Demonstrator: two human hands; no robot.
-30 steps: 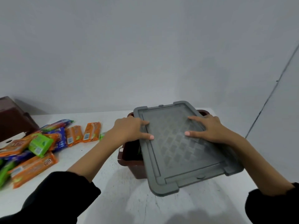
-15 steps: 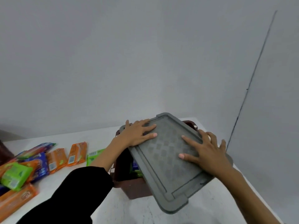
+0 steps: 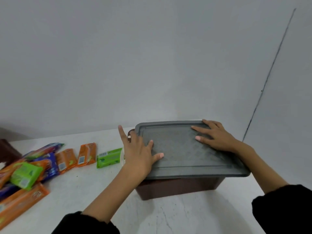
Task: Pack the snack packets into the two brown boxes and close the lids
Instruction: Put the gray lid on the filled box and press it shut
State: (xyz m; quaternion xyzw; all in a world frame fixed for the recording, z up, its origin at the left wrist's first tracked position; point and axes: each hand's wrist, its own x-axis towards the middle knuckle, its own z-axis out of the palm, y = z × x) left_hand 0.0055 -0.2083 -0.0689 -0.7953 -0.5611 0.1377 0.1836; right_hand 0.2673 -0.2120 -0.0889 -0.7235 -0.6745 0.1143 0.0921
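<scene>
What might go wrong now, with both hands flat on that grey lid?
The lid seems to jut past the brown box at its near right corner, so pressing may leave it crooked or unlatched. The left hand lies over the lid's left edge, where fingers might get pinched; the right hand presses the far right. Many packets lie unpacked on the table, so this box may be closing too soon.

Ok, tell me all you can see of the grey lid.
The grey lid is a rounded rectangle, plastic-looking, with a raised rim and a faintly diamond-patterned panel. It lies level on the brown box, overhanging its near side; whether latched, I cannot tell. The left hand rests on its left end, the right hand on its far right corner.
</scene>
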